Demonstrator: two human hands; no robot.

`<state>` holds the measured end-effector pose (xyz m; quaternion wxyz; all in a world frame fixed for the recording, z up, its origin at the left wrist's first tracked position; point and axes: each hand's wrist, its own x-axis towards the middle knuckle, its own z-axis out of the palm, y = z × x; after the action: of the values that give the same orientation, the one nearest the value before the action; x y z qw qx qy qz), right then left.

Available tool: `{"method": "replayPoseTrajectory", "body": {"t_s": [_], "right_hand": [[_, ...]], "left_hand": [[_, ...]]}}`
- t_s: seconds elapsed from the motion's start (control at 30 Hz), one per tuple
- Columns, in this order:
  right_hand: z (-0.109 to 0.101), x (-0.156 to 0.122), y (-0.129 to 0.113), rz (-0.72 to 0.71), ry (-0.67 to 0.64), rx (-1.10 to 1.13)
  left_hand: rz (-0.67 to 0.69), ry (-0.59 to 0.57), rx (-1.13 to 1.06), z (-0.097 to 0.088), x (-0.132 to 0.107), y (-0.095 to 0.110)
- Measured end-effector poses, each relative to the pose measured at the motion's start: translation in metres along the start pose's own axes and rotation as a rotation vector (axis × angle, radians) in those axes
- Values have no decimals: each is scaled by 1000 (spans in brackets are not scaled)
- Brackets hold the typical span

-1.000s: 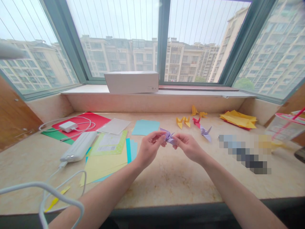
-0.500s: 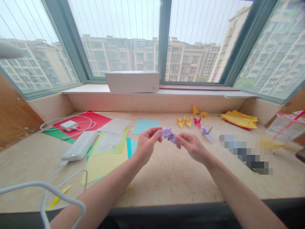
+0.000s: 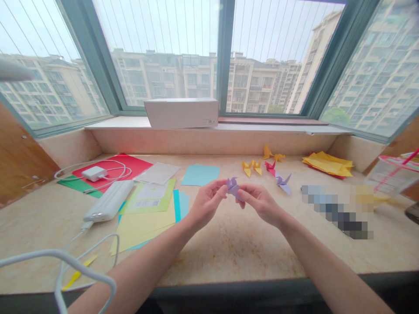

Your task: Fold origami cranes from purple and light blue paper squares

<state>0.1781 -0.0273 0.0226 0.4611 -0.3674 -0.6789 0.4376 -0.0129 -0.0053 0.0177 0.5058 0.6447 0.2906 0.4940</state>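
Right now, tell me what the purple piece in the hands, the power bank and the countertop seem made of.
Purple piece: matte paper, by its creases and thin edges. Power bank: probably smooth plastic, being evenly white and round-edged. Countertop: smooth stone or stone-look, by its beige mottling; which is unclear.

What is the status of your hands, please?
Left hand and right hand pinching folded purple paper. Second purple origami lies farther right. Nothing visibly blocking either hand.

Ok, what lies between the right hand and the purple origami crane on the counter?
In the head view, just bare countertop shows between the right hand and purple origami crane; the red crane sits farther back.
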Motion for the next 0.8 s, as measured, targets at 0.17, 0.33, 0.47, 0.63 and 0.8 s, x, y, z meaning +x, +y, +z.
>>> {"method": "replayPoseTrajectory", "body": {"t_s": [0.17, 0.33, 0.47, 0.63, 0.8], "right_hand": [[3, 1, 5, 21, 24, 10], [2, 3, 13, 39, 92, -28], [2, 3, 13, 28, 114, -39], [3, 2, 10, -9, 54, -76], [5, 0, 9, -5, -40, -157]], "left_hand": [[-18, -98, -65, 0, 2, -12], [-40, -90, -9, 0, 3, -15], [-47, -51, 33, 0, 2, -11], [22, -1, 164, -1, 3, -12], [0, -10, 94, -2, 5, -15]]}}
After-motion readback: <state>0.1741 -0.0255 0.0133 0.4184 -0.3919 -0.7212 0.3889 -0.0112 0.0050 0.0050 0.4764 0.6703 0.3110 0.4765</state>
